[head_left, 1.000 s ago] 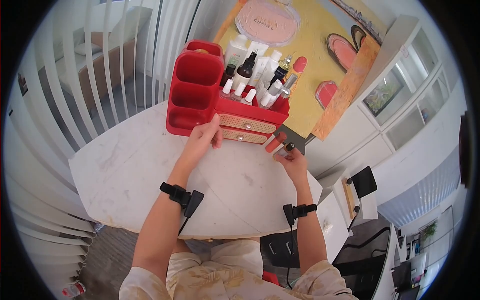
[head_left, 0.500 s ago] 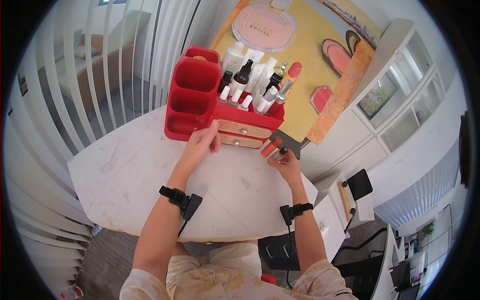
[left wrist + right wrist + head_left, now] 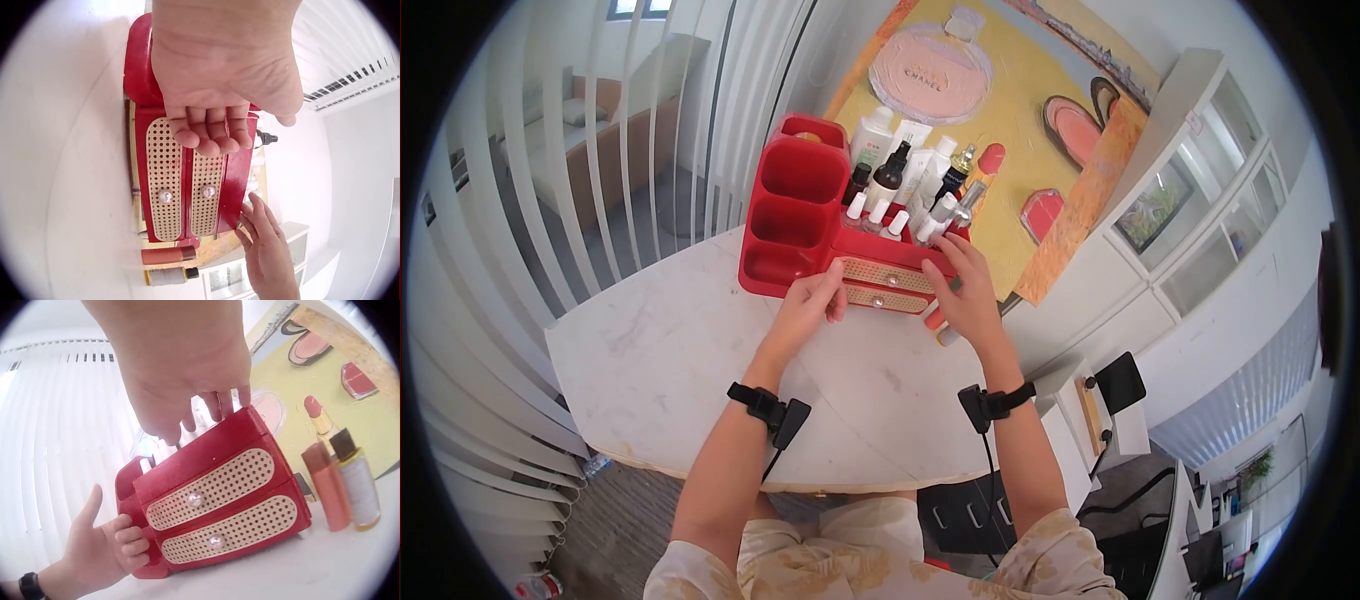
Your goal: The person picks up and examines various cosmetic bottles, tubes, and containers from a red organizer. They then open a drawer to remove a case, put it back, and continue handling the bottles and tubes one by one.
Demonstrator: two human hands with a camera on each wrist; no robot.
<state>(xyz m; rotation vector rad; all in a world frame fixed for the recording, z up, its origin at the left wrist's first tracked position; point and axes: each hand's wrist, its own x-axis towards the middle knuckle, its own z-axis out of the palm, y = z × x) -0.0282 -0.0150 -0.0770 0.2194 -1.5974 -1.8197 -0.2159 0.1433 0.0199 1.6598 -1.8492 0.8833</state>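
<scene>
A red cosmetics organizer with two woven-front drawers stands on the marble table. Several bottles fill its upper tray, among them white-capped nail polish bottles. My right hand reaches over the tray's right front edge, its spread fingers at the silver-and-white bottles; the fingertips are partly hidden behind the red wall in the right wrist view. By the drawers' left end, my left hand hovers with loosely bent fingers and holds nothing. A coral tube and a black-capped bottle stand right of the organizer.
Round red compartments form the organizer's left side. Behind it leans a yellow painting with cosmetics on it. Vertical blinds hang at the left, and a white cabinet stands at the right.
My right hand has let go of the black-capped bottle beside the coral tube and moved up and left to the organizer's tray. The left hand stays by the drawers.
</scene>
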